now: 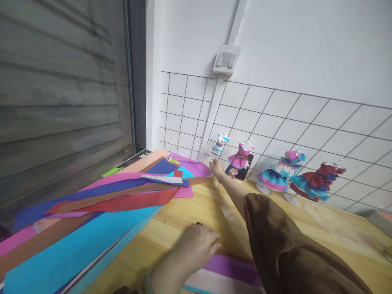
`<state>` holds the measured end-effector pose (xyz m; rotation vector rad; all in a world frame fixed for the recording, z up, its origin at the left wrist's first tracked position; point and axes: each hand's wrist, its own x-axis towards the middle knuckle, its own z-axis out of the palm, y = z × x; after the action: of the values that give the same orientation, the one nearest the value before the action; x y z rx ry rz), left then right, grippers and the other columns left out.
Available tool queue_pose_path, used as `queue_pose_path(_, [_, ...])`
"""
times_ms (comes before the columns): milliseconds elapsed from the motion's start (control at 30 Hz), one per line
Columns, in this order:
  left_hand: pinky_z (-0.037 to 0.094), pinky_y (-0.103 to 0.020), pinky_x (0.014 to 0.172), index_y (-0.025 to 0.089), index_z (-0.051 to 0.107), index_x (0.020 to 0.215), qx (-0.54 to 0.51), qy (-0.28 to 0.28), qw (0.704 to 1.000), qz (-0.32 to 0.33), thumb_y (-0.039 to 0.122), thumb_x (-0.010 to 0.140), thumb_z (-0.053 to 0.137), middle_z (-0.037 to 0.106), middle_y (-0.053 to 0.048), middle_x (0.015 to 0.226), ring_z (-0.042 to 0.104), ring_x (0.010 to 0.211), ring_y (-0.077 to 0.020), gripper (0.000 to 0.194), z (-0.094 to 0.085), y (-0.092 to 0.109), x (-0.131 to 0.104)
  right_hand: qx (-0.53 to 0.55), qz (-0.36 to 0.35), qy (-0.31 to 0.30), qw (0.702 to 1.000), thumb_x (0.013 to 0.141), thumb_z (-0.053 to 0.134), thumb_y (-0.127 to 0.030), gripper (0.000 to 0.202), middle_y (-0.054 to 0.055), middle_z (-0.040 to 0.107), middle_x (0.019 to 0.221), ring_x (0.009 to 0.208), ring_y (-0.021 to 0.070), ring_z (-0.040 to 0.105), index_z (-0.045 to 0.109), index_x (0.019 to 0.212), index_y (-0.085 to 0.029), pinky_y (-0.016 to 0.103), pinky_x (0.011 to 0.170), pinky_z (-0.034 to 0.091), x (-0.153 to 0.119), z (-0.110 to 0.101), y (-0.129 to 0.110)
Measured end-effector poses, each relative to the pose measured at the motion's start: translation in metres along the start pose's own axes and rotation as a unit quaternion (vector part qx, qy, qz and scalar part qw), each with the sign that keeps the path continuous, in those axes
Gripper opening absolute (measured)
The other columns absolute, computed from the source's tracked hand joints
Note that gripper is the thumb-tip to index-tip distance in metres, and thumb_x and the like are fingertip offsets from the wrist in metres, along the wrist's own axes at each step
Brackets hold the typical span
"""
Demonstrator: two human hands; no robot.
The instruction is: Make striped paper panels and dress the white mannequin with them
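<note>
My right hand point(217, 169) reaches far out over the wooden table, its fingers closed at the lower part of a small dress-form mannequin point(219, 145) dressed in white and light blue. The hand covers that mannequin's stand. My left hand point(197, 247) is nearer to me, low over the table, with its fingers curled in. A small dark red bit shows at its far edge; what the fingers hold, if anything, is hidden. Below it lie purple and pale sheets point(232, 269), partly behind my right sleeve.
More mini mannequins stand along the wall grid: one in pink point(240, 157), one in blue and pink point(277, 173), one in red and blue point(321, 179). A dark phone-like slab point(247, 168) leans behind the pink one. Coloured sheets point(82, 232) pile up at left beside the window.
</note>
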<state>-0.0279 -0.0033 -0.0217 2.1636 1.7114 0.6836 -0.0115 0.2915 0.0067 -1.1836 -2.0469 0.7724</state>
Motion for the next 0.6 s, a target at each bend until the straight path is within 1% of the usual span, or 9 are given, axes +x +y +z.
queue_pose_path(67, [0.040,-0.028,0.069,0.021,0.059,0.073,0.025,0.018,1.000,0.006,0.030,0.084,0.044,0.064,-0.002,0.076,0.057,0.076,-0.0184,0.020,0.002,-0.001,0.000,0.004,-0.019,0.003,1.000,0.086,0.049,-0.032,0.029,0.007,0.055,0.110,0.091,0.0174,0.056,0.052,0.110,-0.017,0.038,0.077,0.048,0.003,0.003,-0.001])
queue_pose_path(200, [0.039,-0.027,0.068,0.021,0.058,0.072,0.025,0.023,0.999,0.013,0.027,0.083,0.044,0.064,-0.001,0.075,0.057,0.074,-0.0169,0.019,0.003,-0.001,0.001,0.019,-0.055,0.024,0.998,0.086,0.049,-0.033,0.026,0.006,0.058,0.101,0.086,0.0161,0.057,0.054,0.103,-0.015,0.037,0.075,0.047,0.007,-0.001,-0.006])
queue_pose_path(300, [0.039,-0.026,0.067,0.021,0.058,0.071,0.019,0.021,0.999,0.013,0.026,0.083,0.044,0.064,-0.001,0.074,0.057,0.073,-0.0161,0.020,0.003,0.000,0.001,0.038,-0.081,0.060,0.994,0.087,0.044,-0.031,0.022,0.006,0.061,0.091,0.085,0.0174,0.057,0.056,0.092,-0.014,0.037,0.080,0.043,0.013,-0.013,-0.016])
queue_pose_path(400, [0.039,-0.026,0.068,0.021,0.060,0.072,0.020,0.022,0.999,0.014,0.027,0.084,0.044,0.064,-0.003,0.075,0.057,0.074,-0.0165,0.021,0.002,-0.001,0.000,0.067,-0.114,0.087,0.987,0.086,0.038,-0.030,0.022,0.008,0.062,0.090,0.089,0.0190,0.056,0.054,0.091,-0.015,0.036,0.083,0.040,0.016,-0.030,-0.032])
queue_pose_path(500, [0.039,-0.027,0.067,0.021,0.061,0.073,0.025,0.021,0.999,0.019,0.030,0.084,0.044,0.064,-0.003,0.075,0.057,0.074,-0.0168,0.022,0.003,-0.002,0.000,0.102,-0.148,0.084,0.980,0.085,0.037,-0.033,0.024,0.009,0.062,0.094,0.091,0.0189,0.057,0.051,0.094,-0.016,0.034,0.083,0.040,0.004,-0.047,-0.049])
queue_pose_path(600, [0.039,-0.027,0.069,0.021,0.062,0.076,0.021,0.015,0.999,0.022,0.034,0.084,0.046,0.065,-0.003,0.077,0.057,0.076,-0.0174,0.022,0.004,-0.004,0.001,0.133,-0.170,0.039,0.976,0.083,0.041,-0.036,0.025,0.009,0.062,0.095,0.089,0.0185,0.058,0.052,0.094,-0.016,0.033,0.080,0.042,-0.027,-0.059,-0.059])
